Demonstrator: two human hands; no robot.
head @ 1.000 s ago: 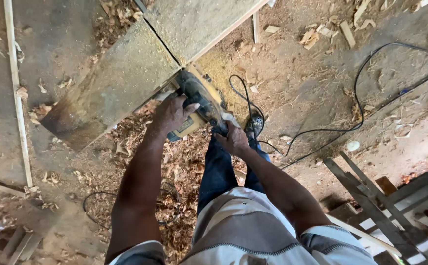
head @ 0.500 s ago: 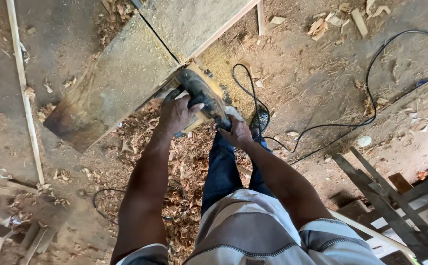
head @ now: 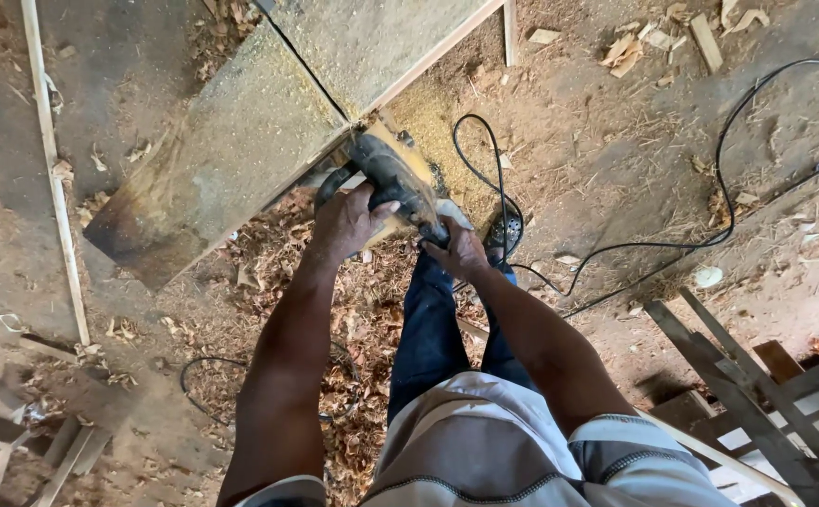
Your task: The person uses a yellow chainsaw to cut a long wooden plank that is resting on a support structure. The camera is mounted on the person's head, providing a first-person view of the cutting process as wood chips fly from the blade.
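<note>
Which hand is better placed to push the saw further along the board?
Right hand: it grips the rear of the power saw, behind the cut. Left hand only steadies the front, beside the board.

Scraps on a workshop floor
Wood shavings (head: 353, 329) lay heaped, a thin strip (head: 53, 169) ran left, slatted frames (head: 757, 376) stood right

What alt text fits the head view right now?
Seen from above, the left hand and right hand grip a dusty power saw at the edge of a wooden board. Wood shavings and a black cord lie on the floor.
</note>
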